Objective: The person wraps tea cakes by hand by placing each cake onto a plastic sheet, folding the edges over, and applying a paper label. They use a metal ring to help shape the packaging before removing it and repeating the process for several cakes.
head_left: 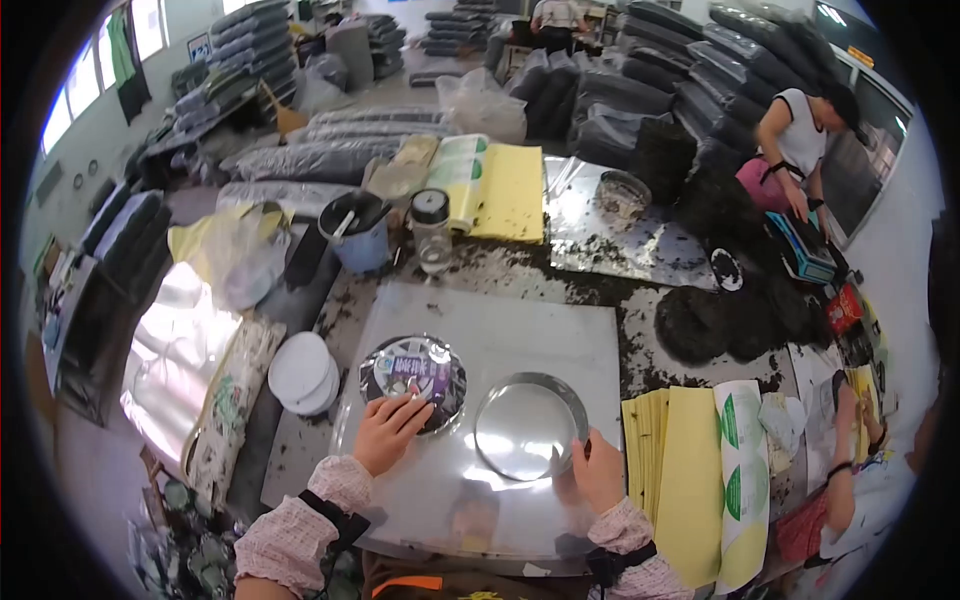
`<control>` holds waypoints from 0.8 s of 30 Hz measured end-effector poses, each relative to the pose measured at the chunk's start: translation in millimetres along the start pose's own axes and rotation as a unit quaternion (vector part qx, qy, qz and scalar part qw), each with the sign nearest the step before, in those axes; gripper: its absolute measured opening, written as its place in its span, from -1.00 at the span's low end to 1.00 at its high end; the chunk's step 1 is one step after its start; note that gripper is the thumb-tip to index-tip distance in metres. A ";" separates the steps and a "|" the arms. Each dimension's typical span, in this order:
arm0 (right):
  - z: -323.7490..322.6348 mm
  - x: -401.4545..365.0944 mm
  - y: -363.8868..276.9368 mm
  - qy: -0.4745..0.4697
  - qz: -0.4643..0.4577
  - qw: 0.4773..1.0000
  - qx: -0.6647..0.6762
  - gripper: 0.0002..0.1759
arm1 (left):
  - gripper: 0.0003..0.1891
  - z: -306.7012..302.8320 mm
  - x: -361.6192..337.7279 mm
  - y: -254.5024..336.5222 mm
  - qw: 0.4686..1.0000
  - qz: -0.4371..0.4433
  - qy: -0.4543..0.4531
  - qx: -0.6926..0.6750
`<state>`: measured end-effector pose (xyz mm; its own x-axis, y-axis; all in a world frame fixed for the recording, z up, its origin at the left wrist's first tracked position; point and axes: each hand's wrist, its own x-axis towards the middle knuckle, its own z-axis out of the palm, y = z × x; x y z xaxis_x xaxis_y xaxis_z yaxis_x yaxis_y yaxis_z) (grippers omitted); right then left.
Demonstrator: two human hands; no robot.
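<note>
My left hand (393,432) lies with its fingers across the lower part of a round, clear-wrapped package (445,365), which has dark contents and a purple and white printed label. To the right of it, a round metal ring (487,386) stands on the shiny metal sheet (540,330). My right hand (600,468) grips the ring's lower right rim, thumb on the near side and the other fingers partly hidden. A small gap separates the package from the ring.
White round discs (303,372) lie at the left. Behind the sheet stand a blue bucket (362,245) and a clear jar (432,240). Yellow bags (690,470) lie at the right, with dark seaweed-like rounds (695,325) beyond. One co-worker (800,140) handles a blue box; another person's arm (842,480) reaches in at right.
</note>
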<state>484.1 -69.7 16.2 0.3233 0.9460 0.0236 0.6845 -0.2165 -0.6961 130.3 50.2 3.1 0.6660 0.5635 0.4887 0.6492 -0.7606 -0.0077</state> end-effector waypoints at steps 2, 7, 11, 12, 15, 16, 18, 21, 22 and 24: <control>-1.6 -2.5 -6.8 -0.011 0.005 1.000 0.011 -0.62 | -0.40 2.5 -4.2 4.2 0.999 -0.024 0.015 -0.016; -1.0 4.8 -15.2 0.115 -0.141 0.982 -0.054 -0.56 | -0.42 4.9 -7.9 9.9 0.996 -0.054 0.005 -0.065; 7.9 10.5 -63.1 0.094 -0.212 0.973 0.013 -0.60 | -0.56 -9.3 1.0 13.7 0.993 -0.063 0.083 -0.064; 11.7 8.1 -78.3 0.079 -0.231 0.970 0.023 -0.60 | -0.52 -16.9 1.3 11.0 0.989 -0.090 0.087 -0.078; 17.6 3.8 -95.2 0.080 -0.256 0.963 0.033 -0.60 | -0.39 -36.9 -3.2 3.0 0.971 -0.183 0.129 -0.083; 19.4 -1.2 -97.8 0.084 -0.257 0.962 0.035 -0.60 | -0.40 -52.9 -1.1 3.9 0.935 -0.255 0.155 -0.190; 7.4 -6.5 -102.0 0.084 -0.266 0.959 0.048 -0.60 | -0.41 -76.1 6.9 6.1 0.813 -0.384 0.199 -0.391; -5.0 -13.2 -88.2 0.105 -0.240 0.964 0.051 -0.62 | -0.46 -71.9 -4.6 -17.3 0.497 -0.554 0.206 -0.635; -5.6 -15.6 -76.4 0.111 -0.221 0.968 0.046 -0.63 | -0.46 -72.9 -8.8 -23.1 0.339 -0.570 0.209 -0.718; -5.1 -22.2 -50.1 0.125 -0.211 0.969 0.010 -0.65 | -0.49 -65.0 -34.5 -39.1 0.311 -0.502 0.247 -0.768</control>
<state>446.0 -81.1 54.2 0.1680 0.8608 0.4804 0.7777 0.1837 -0.6011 58.0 39.5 43.3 0.0260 0.9362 -0.3504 -0.7559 0.2477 0.6060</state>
